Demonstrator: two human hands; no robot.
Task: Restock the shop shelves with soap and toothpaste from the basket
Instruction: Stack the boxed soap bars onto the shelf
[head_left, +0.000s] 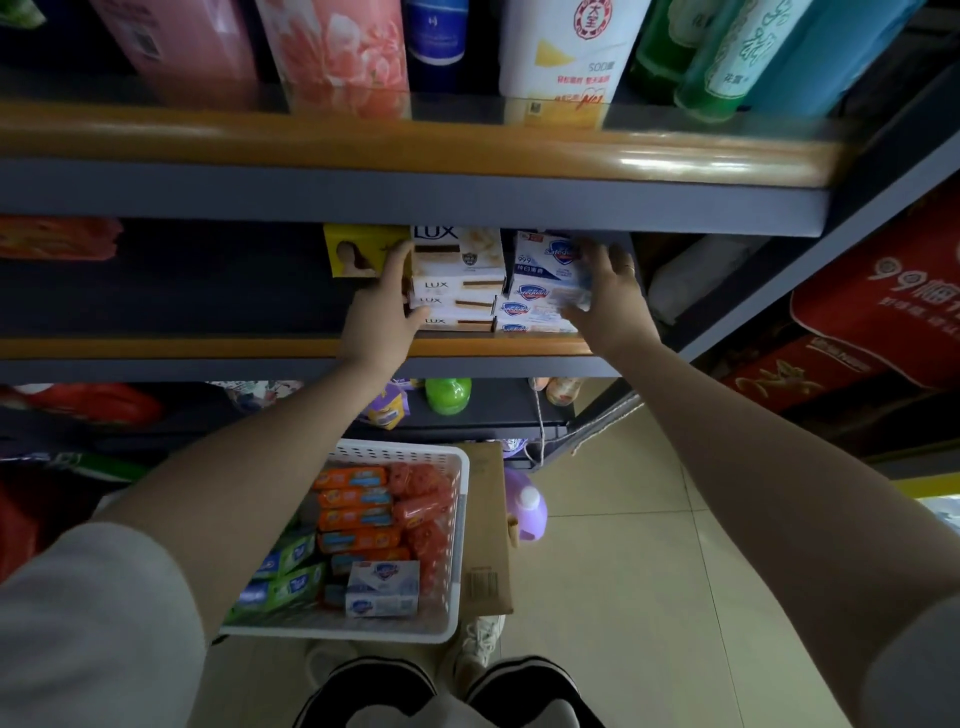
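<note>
White Safeguard soap box (558, 299) sits pinched in the right hand (608, 296), going onto the Safeguard stack (535, 317) on the middle shelf (208, 347). Just left of that stack, the left hand (384, 306) presses flat-fingered against the Lux stack (457, 280), steadying it — holding nothing. Placing is the step in hand. Below the shelf the white basket (457, 545) still holds one more Safeguard box (383, 588), orange bars (356, 514) and green packs (283, 571) — next calls for releasing squarely, then reaching down.
</note>
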